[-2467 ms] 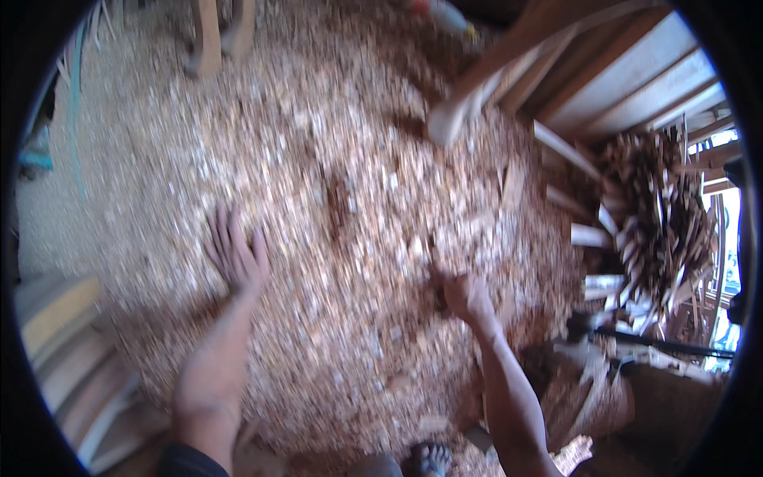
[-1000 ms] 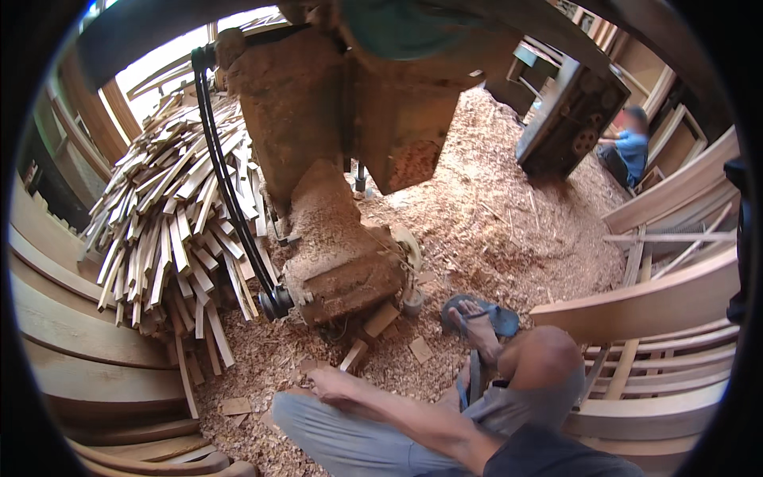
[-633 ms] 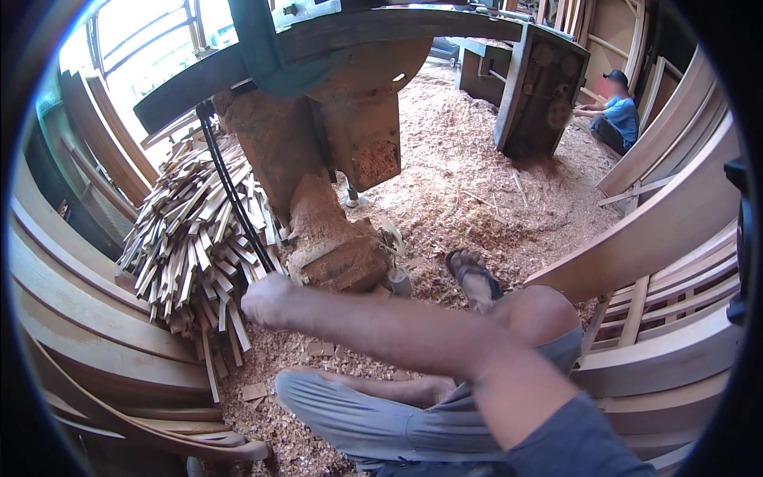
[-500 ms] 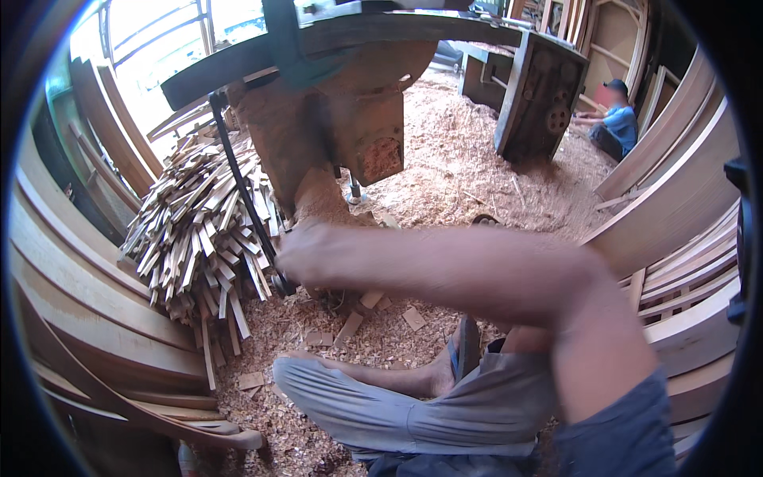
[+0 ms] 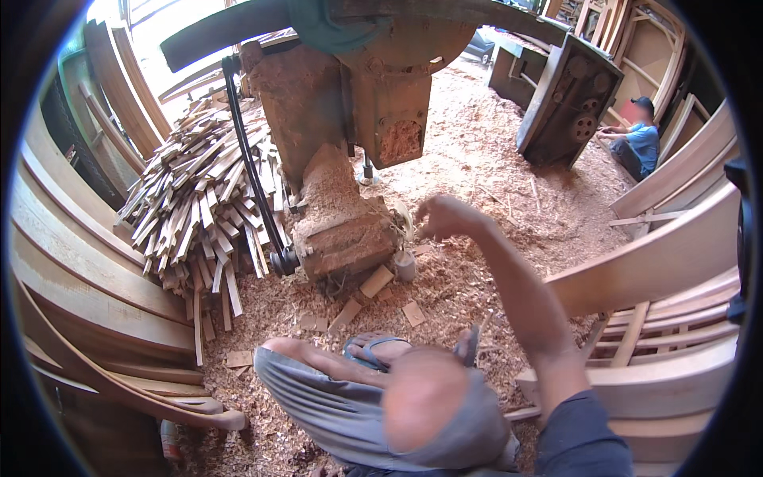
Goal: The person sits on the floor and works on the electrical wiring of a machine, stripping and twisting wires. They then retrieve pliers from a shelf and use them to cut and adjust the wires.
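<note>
My right hand (image 5: 449,216) hangs in the air just right of a motor (image 5: 346,238) under a large rusty machine (image 5: 302,103). Its fingers are apart and loosely bent downward, with nothing visible in them. Nearest to them is the pale round end (image 5: 404,221) of the motor; a small gap seems to lie between. Sawdust coats the motor. A black drive belt (image 5: 248,163) runs from a pulley (image 5: 284,261) on the motor's left side up toward the machine. My left hand is out of view.
Thin wood offcuts (image 5: 199,191) form a heap at left. Curved boards (image 5: 87,278) line the left side, more boards (image 5: 660,262) the right. Shavings (image 5: 477,143) cover the floor. A dark metal box (image 5: 568,103) stands behind; a person in blue (image 5: 640,139) sits at far right.
My right hand has moved from the belt pulley on the motor's left to the motor's right end. My arm no longer crosses in front of the motor. One knee has come up into view.
</note>
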### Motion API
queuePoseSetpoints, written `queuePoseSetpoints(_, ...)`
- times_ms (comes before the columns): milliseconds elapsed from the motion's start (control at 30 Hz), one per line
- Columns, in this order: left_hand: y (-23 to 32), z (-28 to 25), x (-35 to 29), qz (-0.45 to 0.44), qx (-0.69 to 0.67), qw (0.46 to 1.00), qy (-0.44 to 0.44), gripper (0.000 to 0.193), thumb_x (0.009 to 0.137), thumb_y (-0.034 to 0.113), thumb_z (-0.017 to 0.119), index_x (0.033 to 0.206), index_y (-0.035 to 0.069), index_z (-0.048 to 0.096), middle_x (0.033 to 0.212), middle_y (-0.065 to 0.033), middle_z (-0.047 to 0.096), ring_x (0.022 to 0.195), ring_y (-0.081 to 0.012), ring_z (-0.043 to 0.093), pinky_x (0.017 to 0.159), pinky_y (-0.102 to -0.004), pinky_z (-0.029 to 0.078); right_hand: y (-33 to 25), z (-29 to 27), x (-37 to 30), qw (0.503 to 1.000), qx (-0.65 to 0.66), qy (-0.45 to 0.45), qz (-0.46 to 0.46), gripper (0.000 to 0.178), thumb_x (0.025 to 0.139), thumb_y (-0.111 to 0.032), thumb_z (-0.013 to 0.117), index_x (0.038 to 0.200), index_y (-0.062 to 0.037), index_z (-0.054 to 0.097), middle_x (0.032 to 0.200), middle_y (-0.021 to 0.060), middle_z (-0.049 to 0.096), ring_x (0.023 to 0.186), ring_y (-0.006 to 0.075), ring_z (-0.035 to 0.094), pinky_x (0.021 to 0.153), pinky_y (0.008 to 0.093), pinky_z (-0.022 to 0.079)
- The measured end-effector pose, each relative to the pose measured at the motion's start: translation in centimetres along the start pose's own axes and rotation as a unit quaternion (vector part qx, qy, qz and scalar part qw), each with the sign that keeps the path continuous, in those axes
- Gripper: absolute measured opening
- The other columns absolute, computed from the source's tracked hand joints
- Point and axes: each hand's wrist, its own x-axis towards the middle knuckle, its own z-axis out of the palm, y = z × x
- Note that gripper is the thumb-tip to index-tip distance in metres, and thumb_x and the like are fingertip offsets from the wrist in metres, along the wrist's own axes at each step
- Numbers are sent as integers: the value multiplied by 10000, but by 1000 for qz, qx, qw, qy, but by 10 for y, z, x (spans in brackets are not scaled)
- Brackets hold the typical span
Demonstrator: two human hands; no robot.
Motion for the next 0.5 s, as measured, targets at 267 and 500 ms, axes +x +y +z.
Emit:
queuePoseSetpoints(267, 21, -15, -16, -6, -10, 1000, -9, 291, 1023, 283, 467, 991, 7, 553, 956, -125, 544, 908, -257, 528, 902, -413, 441, 147, 187, 68, 998, 23, 53, 27, 752, 714, -350, 852, 1319, -25, 546, 1281, 205, 613, 1214, 346, 579, 1026, 431, 477)
queuePoseSetpoints(500, 140, -44, 40, 217, -212, 947, 102, 305, 1022, 269, 479, 933, -3, 581, 886, -120, 578, 844, -245, 566, 872, -393, 477, 157, 230, 87, 970, 84, 229, -22, 714, 724, -303, 830, 1326, -59, 535, 1177, 189, 616, 1111, 370, 573, 1013, 445, 450)
